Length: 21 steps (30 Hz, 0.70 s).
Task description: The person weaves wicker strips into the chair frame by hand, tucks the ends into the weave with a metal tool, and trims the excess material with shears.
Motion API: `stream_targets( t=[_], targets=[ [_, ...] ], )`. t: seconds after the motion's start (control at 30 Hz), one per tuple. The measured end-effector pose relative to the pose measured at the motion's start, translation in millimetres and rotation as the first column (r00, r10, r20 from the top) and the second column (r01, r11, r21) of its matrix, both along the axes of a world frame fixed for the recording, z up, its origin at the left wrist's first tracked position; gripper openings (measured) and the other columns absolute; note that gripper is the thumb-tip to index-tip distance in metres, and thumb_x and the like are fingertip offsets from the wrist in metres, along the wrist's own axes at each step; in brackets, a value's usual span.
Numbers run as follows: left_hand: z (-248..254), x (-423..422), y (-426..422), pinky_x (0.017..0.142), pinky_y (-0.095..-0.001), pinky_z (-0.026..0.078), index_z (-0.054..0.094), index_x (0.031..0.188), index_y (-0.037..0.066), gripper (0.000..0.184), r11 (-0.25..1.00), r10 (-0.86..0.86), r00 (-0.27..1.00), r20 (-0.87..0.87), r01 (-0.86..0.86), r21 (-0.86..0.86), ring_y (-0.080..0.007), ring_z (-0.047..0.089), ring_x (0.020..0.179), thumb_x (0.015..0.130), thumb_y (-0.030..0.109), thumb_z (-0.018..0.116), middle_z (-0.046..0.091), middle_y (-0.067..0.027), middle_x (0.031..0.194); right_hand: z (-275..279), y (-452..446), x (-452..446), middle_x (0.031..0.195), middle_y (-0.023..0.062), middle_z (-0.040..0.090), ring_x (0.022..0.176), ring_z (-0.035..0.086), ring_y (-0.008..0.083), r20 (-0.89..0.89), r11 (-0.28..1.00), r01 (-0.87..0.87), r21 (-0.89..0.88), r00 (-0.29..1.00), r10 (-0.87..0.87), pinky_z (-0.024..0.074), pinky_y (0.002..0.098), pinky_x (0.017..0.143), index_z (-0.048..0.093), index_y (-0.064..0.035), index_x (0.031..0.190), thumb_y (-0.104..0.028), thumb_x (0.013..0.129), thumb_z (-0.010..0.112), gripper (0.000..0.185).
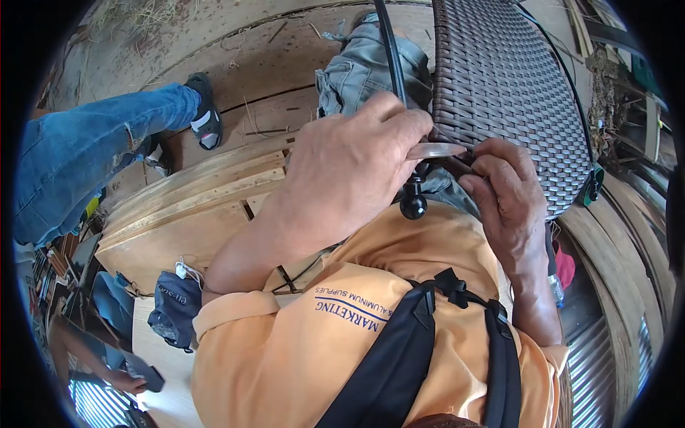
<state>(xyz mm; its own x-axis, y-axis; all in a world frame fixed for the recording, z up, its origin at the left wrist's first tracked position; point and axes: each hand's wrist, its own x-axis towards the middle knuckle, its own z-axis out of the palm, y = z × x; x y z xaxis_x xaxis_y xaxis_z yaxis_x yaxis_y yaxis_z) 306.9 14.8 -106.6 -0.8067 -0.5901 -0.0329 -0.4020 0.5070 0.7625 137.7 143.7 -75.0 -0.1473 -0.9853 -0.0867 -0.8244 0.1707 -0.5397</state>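
A: Left hand?
B: Left hand point(353, 167) has fingers curled on a flat, pointed blade-like piece point(435, 150), tip toward the right hand point(508, 189).
A: Right fingers?
B: Bent, thumb and index narrow, just beside that tip. Can't tell if they grip anything.
A: Workpiece?
B: Dark woven wicker panel point(499, 93), just beyond the right hand, up and right in view. Black rod point(390, 53) passes behind the left hand, ball end point(413, 207) below, over the lap.
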Motion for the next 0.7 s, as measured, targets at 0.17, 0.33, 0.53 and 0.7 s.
stream_targets(
  t=[0.17,0.33,0.53,0.7],
  targets=[
    [-4.3,0.1,-4.4,0.062,-0.0360,0.051,0.065,0.097,0.010,0.026,0.999,-0.048,0.996,0.074,0.047,0.017,-0.0269,0.065,0.071,0.074,0.015,0.075,0.063,-0.0070,0.084,-11.6,-14.8,4.6,0.095,0.0136,0.055,0.085,0.054,0.0311,-0.086,0.995,-0.100,-0.030,0.992,0.097,0.0464,0.0397,0.075,0.059,-0.0018,0.082,-0.005,0.072,0.070,0.015],
    [11.7,-10.1,-1.2,0.060,-0.0389,0.050,0.062,0.087,0.007,0.023,0.994,-0.100,0.981,0.165,0.104,-0.019,-0.0301,0.064,0.069,0.074,0.018,0.075,0.064,-0.0089,0.081,-10.3,-18.0,3.7,0.096,0.0145,0.055,0.088,0.053,0.0317,-0.027,0.988,-0.156,-0.017,0.987,0.155,0.0466,0.0384,0.079,0.056,-0.0002,0.086,-0.004,0.073,0.064,0.016],
    [17.9,-32.0,-22.8,0.060,-0.0438,0.047,0.056,0.077,0.002,0.027,0.962,-0.271,0.918,0.291,0.259,0.082,-0.0362,0.062,0.070,0.072,0.020,0.075,0.061,-0.0166,0.074,-17.6,-16.8,-20.2,0.098,0.0130,0.056,0.093,0.055,0.0312,0.167,0.958,-0.245,-0.150,0.949,0.268,0.0472,0.0382,0.081,0.059,-0.0020,0.100,-0.005,0.075,0.057,0.025],
    [15.8,-41.0,-29.7,0.055,-0.0389,0.042,0.052,0.067,-0.002,0.026,0.919,-0.325,0.906,0.271,0.236,0.315,-0.0336,0.055,0.058,0.073,0.015,0.071,0.053,-0.0188,0.065,-19.6,-14.7,-27.8,0.096,0.0100,0.056,0.093,0.057,0.0284,0.115,0.935,-0.321,-0.150,0.934,0.339,0.0486,0.0375,0.079,0.061,-0.0022,0.096,-0.009,0.077,0.055,0.022]
  ],
)
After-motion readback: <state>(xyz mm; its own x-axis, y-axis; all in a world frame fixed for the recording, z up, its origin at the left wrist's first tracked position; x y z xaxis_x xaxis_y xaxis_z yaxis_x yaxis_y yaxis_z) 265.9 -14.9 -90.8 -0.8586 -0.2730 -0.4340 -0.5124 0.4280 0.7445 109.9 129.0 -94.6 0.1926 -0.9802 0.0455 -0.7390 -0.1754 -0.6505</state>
